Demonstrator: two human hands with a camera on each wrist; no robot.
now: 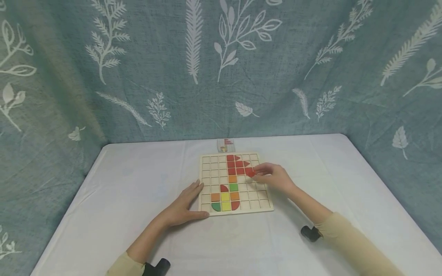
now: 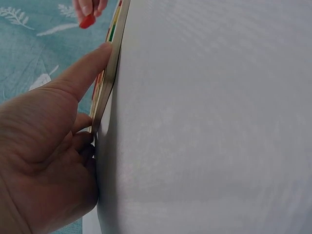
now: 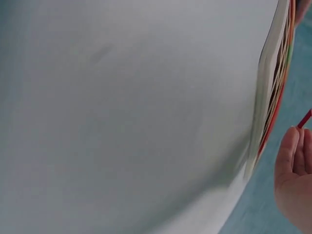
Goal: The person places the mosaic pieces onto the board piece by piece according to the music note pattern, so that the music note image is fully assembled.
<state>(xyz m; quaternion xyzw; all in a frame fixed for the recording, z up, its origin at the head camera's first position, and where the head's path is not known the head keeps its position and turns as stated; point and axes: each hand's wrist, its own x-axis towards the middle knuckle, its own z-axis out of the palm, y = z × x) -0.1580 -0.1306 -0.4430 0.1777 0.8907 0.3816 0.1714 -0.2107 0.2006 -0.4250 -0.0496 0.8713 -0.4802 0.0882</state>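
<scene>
A wooden grid board point(image 1: 255, 199) lies on the white table, with flat coloured tiles set in several of its cells. My left hand point(image 1: 183, 205) rests along the board's left edge, thumb at the front left corner and fingers stretched toward the back; the left wrist view shows the thumb point(image 2: 83, 73) against the rim. Over the board's right side, my right hand point(image 1: 276, 177) pinches a red tile point(image 1: 250, 172) between thumb and fingertips. That tile sits beside a row of red square tiles point(image 1: 235, 171); its exact shape is partly hidden by the fingers.
A small pattern card point(image 1: 226, 145) lies just behind the board. Lower on the grid are yellow tiles point(image 1: 225, 201), orange tiles point(image 1: 215, 197) and a green square tile point(image 1: 233, 187). A teal leaf-print curtain point(image 1: 193, 107) hangs behind the white tablecloth point(image 1: 138, 172).
</scene>
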